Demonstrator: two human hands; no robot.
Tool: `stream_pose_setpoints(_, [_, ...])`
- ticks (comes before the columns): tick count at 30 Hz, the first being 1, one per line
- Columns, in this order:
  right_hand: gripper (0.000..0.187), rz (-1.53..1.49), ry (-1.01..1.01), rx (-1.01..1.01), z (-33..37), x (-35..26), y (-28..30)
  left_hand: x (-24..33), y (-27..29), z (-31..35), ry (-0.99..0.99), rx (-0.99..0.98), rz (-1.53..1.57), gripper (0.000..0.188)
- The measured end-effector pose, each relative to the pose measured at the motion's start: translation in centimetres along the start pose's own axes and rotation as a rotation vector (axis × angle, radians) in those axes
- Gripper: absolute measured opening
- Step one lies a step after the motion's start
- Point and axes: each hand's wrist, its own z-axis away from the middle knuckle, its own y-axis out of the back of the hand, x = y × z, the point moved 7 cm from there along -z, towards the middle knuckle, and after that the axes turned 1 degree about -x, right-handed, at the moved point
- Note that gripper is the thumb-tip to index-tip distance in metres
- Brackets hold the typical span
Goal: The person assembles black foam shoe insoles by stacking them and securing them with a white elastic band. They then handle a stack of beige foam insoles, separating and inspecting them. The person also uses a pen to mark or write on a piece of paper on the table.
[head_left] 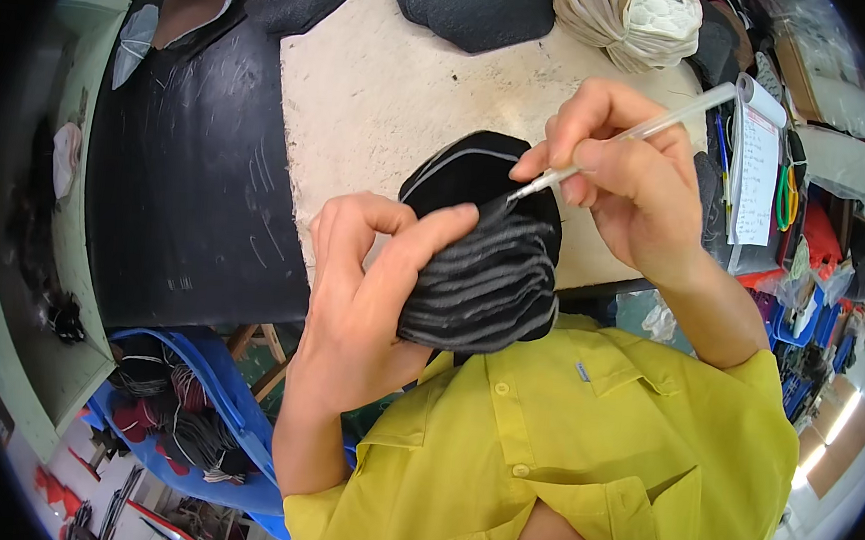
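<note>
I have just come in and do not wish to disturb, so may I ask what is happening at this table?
A person in a yellow shirt grips a stack of black pieces with grey edges in the left hand. The right hand holds a slim translucent pen-like tool, its tip at the upper pieces. A cream bundle lies at the far side of the pale board.

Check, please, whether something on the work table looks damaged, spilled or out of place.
Mostly wear: the black work surface at left carries pale scratch-like marks, and the pale board to its right has dark specks. I see no spill. The dark pieces in the left hand splay unevenly, probably just from handling.
</note>
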Motion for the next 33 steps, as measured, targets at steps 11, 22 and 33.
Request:
stream_pose_setpoints(11, [0.012,0.392,0.196,-0.134,-0.1,-0.2,-1.9,-0.3,-0.6,0.3,-0.121,-0.066,0.271,0.047])
stream_pose_setpoints(22, [0.007,0.534,0.139,-0.161,-0.4,0.6,-1.9,-0.1,-0.5,0.5,-0.154,-0.055,0.230,0.045])
stream_pose_setpoints(33, [0.009,0.613,0.118,-0.180,-0.4,0.5,-2.0,-0.2,-0.5,0.3,-0.135,-0.061,0.259,0.047])
